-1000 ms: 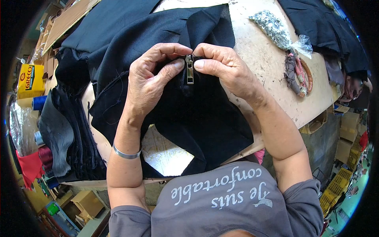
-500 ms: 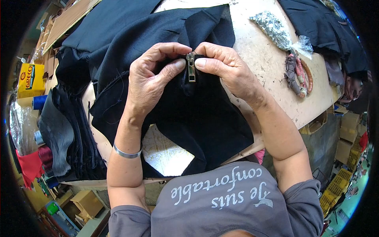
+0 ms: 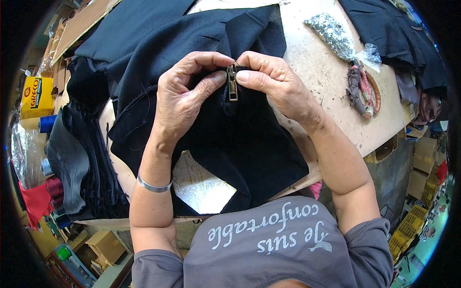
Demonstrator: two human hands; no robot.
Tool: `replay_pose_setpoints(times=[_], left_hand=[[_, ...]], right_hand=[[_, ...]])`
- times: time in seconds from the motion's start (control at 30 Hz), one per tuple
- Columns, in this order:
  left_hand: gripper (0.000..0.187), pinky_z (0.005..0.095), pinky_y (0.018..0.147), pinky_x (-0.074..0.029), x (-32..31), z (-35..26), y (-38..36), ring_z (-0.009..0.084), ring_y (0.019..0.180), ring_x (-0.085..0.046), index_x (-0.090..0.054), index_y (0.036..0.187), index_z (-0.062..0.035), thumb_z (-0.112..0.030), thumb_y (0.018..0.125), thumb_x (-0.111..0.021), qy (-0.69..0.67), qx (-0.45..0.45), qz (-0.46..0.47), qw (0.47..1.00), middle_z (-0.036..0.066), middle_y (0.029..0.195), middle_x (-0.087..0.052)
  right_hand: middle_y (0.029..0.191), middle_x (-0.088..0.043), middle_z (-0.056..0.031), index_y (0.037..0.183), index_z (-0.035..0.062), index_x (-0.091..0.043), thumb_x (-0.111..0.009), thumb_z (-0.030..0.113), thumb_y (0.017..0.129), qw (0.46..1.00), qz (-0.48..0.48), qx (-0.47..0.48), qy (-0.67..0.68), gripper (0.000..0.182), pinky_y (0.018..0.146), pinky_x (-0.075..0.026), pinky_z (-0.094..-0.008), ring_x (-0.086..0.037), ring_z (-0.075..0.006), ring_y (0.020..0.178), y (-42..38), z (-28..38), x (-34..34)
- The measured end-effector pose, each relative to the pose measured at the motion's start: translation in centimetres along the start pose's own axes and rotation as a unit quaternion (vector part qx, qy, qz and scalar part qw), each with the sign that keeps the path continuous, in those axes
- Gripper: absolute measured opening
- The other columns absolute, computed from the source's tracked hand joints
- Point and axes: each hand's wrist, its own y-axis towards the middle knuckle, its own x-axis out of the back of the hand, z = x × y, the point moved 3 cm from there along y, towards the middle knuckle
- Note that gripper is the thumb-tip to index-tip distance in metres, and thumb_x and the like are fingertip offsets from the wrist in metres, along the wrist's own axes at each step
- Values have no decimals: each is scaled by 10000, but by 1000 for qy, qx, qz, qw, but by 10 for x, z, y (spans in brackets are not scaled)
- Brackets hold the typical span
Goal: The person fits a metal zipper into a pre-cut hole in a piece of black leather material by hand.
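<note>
A metal zipper slider (image 3: 233,84) with a long pull sits at the top of a black zipper (image 3: 224,100) on dark fabric (image 3: 230,144). My left hand (image 3: 187,91) pinches the zipper's left side between thumb and fingers, beside the slider. From the right, my right hand (image 3: 273,81) pinches the other side, its thumb close to the slider. The two index fingertips nearly meet above it. The dark fabric hangs below both hands over the table's near edge, and the zipper's lower part is lost in its dark folds.
More dark cloth (image 3: 129,38) covers the table's (image 3: 317,72) far left, with stacked dark pieces (image 3: 96,163) nearer me. At the right lie a plastic bag of small metal parts (image 3: 329,36) and a twisted cloth bundle (image 3: 362,91). A yellow box (image 3: 37,97) and thread spools (image 3: 48,124) stand left.
Almost nothing differs. The zipper slider's pull hangs very slightly lower, and both hands keep their pinch in the same place.
</note>
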Motion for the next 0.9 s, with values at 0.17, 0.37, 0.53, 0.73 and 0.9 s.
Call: replay_pose_setpoints(times=[0.17, 0.37, 0.53, 0.73, 0.9], left_hand=[[186, 210, 741, -475, 0, 0, 0, 103, 805, -563, -595, 934, -35, -17, 749, -588, 7, -2, 2, 1000, 51, 878, -602], [195, 211, 739, -473, 0, 1, 0, 101, 802, -559, -593, 946, -34, -15, 752, -587, -7, 9, 4, 1000, 50, 886, -601], [199, 212, 741, -471, 0, 2, 0, 103, 800, -558, -592, 950, -33, -18, 751, -590, -11, 12, 3, 1000, 53, 891, -600], [200, 216, 751, -471, 0, 2, 0, 104, 807, -557, -591, 947, -33, -24, 747, -595, -11, 10, 5, 1000, 56, 892, -600], [195, 219, 754, -472, 1, 2, 0, 107, 812, -558, -591, 941, -30, -24, 746, -596, -1, 4, 7, 1000, 57, 893, -600]], right_hand=[[692, -496, 10, 816, 1, -541, -480, 154, 829, 1000, -2, -8, -7, 165, 671, -378, -209, -452, -61, 704, -1, 3, 0], [700, -501, 9, 811, 1, -541, -473, 145, 830, 1000, -1, -8, 19, 161, 685, -375, -211, -452, -64, 709, -1, 2, -1], [704, -504, 10, 810, 5, -542, -463, 134, 830, 1000, -1, -12, 18, 153, 690, -374, -215, -453, -65, 708, -1, 3, -1], [713, -523, 4, 817, 9, -545, -458, 140, 837, 1000, 3, -7, 4, 159, 697, -385, -220, -470, -66, 715, -1, 4, 0], [711, -527, 3, 825, 9, -551, -468, 154, 841, 1000, 5, -4, 6, 168, 692, -390, -217, -474, -65, 713, 0, 1, 0]])
